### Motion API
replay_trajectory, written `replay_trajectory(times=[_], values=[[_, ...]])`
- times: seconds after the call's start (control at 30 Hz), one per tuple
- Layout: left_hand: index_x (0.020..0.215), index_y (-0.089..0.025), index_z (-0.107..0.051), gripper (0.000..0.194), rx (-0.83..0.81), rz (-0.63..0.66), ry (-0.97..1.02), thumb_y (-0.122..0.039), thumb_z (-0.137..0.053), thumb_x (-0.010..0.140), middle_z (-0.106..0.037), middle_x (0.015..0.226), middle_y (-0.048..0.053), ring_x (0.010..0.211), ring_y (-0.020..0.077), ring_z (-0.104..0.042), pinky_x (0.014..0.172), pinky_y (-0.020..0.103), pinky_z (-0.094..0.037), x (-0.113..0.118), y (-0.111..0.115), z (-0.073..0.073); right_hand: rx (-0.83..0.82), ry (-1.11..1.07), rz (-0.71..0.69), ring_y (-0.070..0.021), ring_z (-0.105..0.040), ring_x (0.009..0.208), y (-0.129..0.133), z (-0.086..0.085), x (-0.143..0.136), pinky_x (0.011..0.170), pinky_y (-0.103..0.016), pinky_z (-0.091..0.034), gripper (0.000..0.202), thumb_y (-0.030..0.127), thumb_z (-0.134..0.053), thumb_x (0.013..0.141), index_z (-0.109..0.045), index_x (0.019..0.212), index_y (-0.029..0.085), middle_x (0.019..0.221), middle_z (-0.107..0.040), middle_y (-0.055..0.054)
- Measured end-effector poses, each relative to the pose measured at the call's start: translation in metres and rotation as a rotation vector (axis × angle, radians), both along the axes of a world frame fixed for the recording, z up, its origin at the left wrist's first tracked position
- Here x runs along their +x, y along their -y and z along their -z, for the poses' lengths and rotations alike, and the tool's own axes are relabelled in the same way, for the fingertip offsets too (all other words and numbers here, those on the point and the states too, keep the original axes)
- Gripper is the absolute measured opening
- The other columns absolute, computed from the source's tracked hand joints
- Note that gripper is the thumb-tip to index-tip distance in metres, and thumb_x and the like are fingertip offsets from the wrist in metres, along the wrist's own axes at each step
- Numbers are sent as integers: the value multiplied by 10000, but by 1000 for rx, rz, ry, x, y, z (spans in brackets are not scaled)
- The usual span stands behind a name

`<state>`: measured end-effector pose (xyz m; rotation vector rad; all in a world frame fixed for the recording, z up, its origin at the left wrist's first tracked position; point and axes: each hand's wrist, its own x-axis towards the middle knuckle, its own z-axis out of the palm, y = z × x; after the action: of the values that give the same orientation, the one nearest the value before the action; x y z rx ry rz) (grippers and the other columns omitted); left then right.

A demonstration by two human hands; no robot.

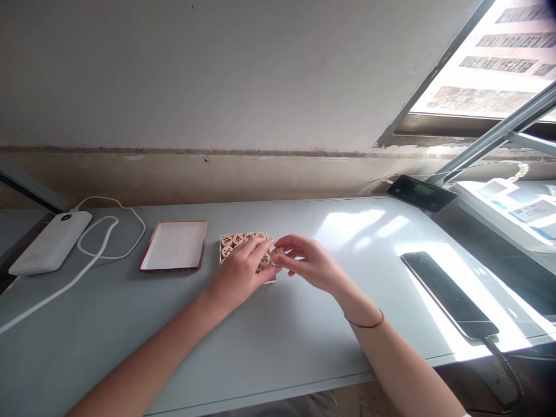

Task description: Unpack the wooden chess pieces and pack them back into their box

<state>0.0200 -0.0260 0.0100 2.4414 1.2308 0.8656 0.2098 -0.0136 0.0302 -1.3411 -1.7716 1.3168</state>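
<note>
1. The left grip [242,271] lies palm-down over the shallow box [273,280], covering much of its middle and near side; whether its fingers clasp anything underneath, I cannot tell.
2. The right grip [306,263], just beside the left grip, is closed on a small wooden piece [278,252] between thumb and fingers, at the box's right edge.
3. Under and just beyond the left grip, round pieces [238,238] with red characters sit in the box; a black-marked one [265,259] shows between the two grips.
4. Left of the left grip, a tray-like lid [174,246] lies on the tabletop [269,347], its white inside facing up and its near edge dark red.
5. Farther left of the left grip rest a white power bank [52,243] and a looping white cable [101,252].
6. Well to the right of the right grip lies a dark phone [449,295], a cable at its near end.
7. Beyond the right grip, far to its right, is a black device [421,193].
8. Behind the right grip, a thin band [366,325] circles the wrist.
</note>
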Motion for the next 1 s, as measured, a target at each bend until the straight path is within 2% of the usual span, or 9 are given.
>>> replay_trajectory(times=[0.13, 0.23, 0.33, 0.43, 0.5, 0.6, 0.7, 1.0], values=[[1246, -234, -510, 381, 11, -50, -23, -257, -596, 876, -667, 1073, 56, 994, 224, -626, 877, 385, -498, 2, 7, 10, 37, -33, -38, -136, -655, 739, 8, 1, -10, 601, -241, -531, 166, 320, -610, 820, -621, 941, 207, 908, -690, -25], [1240, -234, -520, 472, 46, -66, -115, -323, -669, 801, -669, 1074, 62, 1038, 264, -586, 925, 434, -438, -6, 10, 9, 87, 68, -81, -119, -636, 691, 13, 3, -13, 615, -243, -519, 109, 265, -608, 824, -606, 925, 223, 852, -686, 2], [1238, -229, -537, 578, 60, -48, -214, -424, -717, 725, -629, 1154, 91, 1133, 311, -524, 965, 482, -384, -16, 8, 5, 244, 243, -150, -115, -603, 665, 19, 5, -16, 591, -238, -477, 61, 195, -582, 844, -599, 893, 229, 803, -664, 13], [1189, -223, -575, 539, 78, -12, -274, -453, -714, 721, -599, 1195, 100, 1219, 332, -459, 1036, 529, -309, -23, 2, 6, 418, 360, -228, -124, -587, 698, 22, 6, -15, 610, -246, -457, 92, 133, -558, 859, -595, 892, 210, 834, -647, -12], [1160, -219, -590, 504, 85, 5, -288, -455, -706, 730, -586, 1209, 103, 1245, 334, -435, 1063, 540, -284, -25, 0, 8, 467, 399, -262, -121, -576, 684, 23, 7, -14, 611, -250, -454, 83, 134, -543, 877, -592, 881, 201, 876, -638, -27], [1106, -223, -609, 428, 96, 30, -292, -444, -694, 749, -577, 1219, 101, 1253, 330, -430, 1075, 547, -282, -26, -2, 12, 501, 431, -286, -117, -568, 668, 22, 7, -12, 607, -257, -458, 95, 148, -520, 895, -594, 868, 201, 970, -620, -47], [1051, -230, -627, 316, 121, 62, -279, -405, -665, 790, -581, 1215, 87, 1256, 317, -434, 1081, 552, -280, -27, -2, 12, 514, 443, -293, -122, -576, 685, 22, 5, -11, 608, -264, -467, 127, 133, -511, 891, -603, 936, 208, 1039, -603, -58], [833, -239, -677, 109, 152, 131, -243, -325, -613, 854, -585, 1209, 51, 1244, 282, -446, 1089, 529, -300, -25, 0, 9, 460, 405, -228, -114, -588, 694, 19, -2, -4, 627, -257, -487, 160, 155, -529, 867, -607, 980, 235, 1024, -607, -41]])
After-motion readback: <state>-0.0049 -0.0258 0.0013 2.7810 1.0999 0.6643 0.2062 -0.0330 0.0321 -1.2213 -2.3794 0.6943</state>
